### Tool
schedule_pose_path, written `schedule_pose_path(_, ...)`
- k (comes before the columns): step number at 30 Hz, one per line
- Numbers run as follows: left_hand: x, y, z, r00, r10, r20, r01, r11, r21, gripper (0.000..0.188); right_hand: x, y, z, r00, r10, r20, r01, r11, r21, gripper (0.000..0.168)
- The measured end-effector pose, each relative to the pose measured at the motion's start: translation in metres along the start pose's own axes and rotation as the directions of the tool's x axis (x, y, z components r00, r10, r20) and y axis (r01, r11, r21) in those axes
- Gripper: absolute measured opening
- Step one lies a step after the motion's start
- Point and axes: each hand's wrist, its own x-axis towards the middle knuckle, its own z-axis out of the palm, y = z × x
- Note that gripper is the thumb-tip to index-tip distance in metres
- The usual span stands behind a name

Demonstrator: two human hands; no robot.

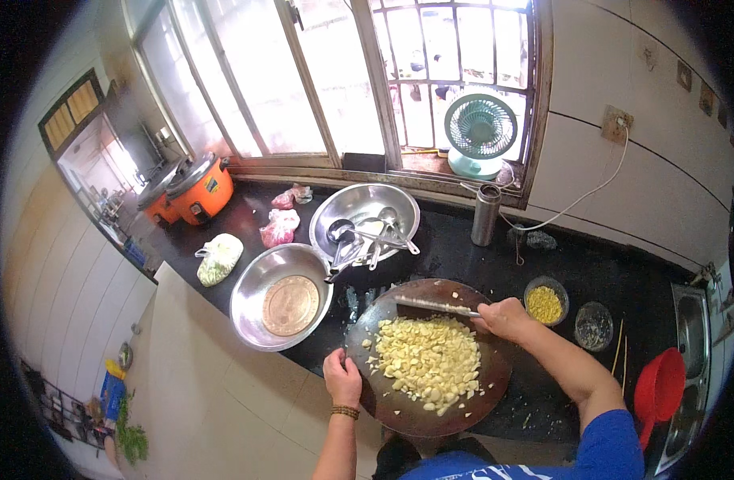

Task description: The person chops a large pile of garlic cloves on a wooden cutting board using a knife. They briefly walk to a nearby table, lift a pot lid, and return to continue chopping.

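A large round dark chopping board [382,414] lies on the counter before me. Its middle bears a heap of chopped pale-yellow pieces [430,363], perhaps garlic, with a few scattered bits around it. My right hand [504,318] grips the handle of a cleaver [433,307] at the far side of the heap. The blade points left, and small bits cling along its upper edge. My left hand [343,379], fingers curled, holds the board's left rim. Its fingertips are partly hidden.
Left of the board stands a steel basin [247,312]; behind it, another basin [367,195] holds ladles. A steel flask [486,216], a bowl of yellow bits [544,304], a second bowl [593,327], chopsticks [619,348] and a red dipper [661,384] are to the right, near a sink [692,324].
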Motion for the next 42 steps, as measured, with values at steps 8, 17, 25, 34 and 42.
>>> schedule_pose_path(8, 0.037, -0.005, 0.007, 0.949, 0.201, 0.244, -0.234, 0.966, 0.110, 0.029, -0.068, -0.071, -0.031, 0.936, 0.353, -0.017, -0.351, 0.934, 0.073, 0.033)
schedule_pose_path(17, 0.052, 0.006, 0.020, 0.817, 0.265, 0.512, -0.394, 0.905, 0.160, 0.018, -0.126, -0.183, -0.032, 0.372, 0.925, 0.073, -0.925, 0.363, 0.114, 0.033)
schedule_pose_path(25, 0.031, 0.040, 0.031, 0.701, 0.526, 0.481, -0.369, 0.845, -0.386, 0.009, -0.138, -0.271, 0.001, 0.103, 0.994, 0.029, -0.944, 0.088, 0.318, 0.031)
schedule_pose_path(34, 0.045, 0.044, 0.016, 0.694, 0.577, 0.432, -0.394, 0.805, -0.443, 0.019, -0.089, -0.294, 0.044, 0.096, 0.973, 0.209, -0.601, -0.110, 0.791, 0.027)
schedule_pose_path(42, 0.089, 0.032, 0.029, 0.749, 0.562, 0.351, -0.345, 0.782, -0.519, 0.017, -0.040, -0.296, 0.014, 0.234, 0.972, 0.039, -0.789, 0.166, 0.592, 0.025)
